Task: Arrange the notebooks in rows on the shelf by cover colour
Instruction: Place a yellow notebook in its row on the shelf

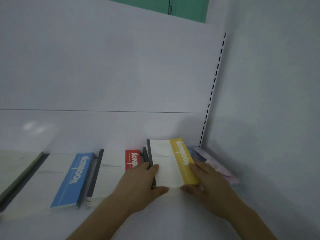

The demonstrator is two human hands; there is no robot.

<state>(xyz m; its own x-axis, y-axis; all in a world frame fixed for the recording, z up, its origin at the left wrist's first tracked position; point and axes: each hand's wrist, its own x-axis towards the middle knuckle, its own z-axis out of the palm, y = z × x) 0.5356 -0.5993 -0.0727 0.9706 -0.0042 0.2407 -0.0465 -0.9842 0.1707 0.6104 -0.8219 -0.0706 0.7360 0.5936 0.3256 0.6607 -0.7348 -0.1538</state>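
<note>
Both hands, the left hand (pixel 142 184) and right hand (pixel 207 182), grasp the yellow notebook (pixel 173 163), which could slide onto the red notebook (pixel 132 159) at its left if nudged.

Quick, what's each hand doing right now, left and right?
Left hand: grips the yellow notebook at its left edge.
Right hand: grips the same notebook at its right edge.

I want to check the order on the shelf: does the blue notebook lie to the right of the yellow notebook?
No, the blue notebook lies far to the left of the yellow notebook, with the red notebook between them.
</note>
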